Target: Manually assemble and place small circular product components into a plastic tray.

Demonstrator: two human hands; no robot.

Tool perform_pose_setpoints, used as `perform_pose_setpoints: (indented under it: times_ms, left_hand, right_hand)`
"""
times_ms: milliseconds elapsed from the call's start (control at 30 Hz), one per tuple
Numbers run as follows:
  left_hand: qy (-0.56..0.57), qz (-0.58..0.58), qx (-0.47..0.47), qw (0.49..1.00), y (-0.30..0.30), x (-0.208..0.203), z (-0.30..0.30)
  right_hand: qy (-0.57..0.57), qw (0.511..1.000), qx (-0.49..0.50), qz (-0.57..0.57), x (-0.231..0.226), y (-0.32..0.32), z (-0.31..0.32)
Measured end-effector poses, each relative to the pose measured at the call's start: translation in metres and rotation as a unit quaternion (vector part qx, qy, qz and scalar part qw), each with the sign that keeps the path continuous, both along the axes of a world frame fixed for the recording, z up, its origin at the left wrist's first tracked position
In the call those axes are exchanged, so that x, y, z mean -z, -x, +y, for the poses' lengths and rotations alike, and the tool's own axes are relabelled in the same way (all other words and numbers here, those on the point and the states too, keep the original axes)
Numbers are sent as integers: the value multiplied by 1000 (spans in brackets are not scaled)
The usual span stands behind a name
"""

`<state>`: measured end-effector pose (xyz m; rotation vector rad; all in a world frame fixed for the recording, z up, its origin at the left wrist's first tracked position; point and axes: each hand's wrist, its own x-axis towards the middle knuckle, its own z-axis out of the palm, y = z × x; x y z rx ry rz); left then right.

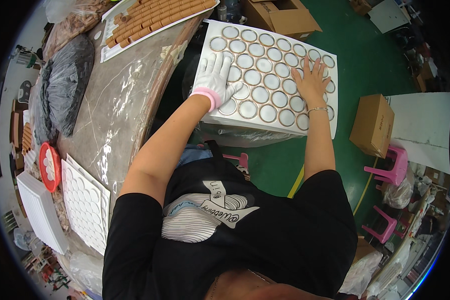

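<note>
In front of me lies a white sheet covered with rows of round, brown-rimmed rings with pale centres. It tops a stack of similar sheets. My left hand, in a white glove with a pink cuff, rests flat on the sheet's left part, fingers spread. My bare right hand, a bracelet at its wrist, is spread over rings on the right part. Neither hand grips anything. The palms and fingers hide some of the rings. Clear plastic hangs below the stack's near edge.
A plastic-covered table runs along my left. On it are a tray of brown tubes, a black bag, a red basket and white sheets with discs. Cardboard boxes and pink stools stand at right.
</note>
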<state>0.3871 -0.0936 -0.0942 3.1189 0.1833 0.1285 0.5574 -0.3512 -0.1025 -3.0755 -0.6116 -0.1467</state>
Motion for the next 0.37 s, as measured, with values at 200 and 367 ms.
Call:
perform_pose_setpoints:
  times_ms: [200,367]
  left_hand:
    - [106,-45,28,993,8,-5,15]
    - [308,-132,46,941,62,-26,14]
  right_hand:
    - [-151,977,-148,14,-34,31,78]
    - [-122,978,-157,61,5,44,158]
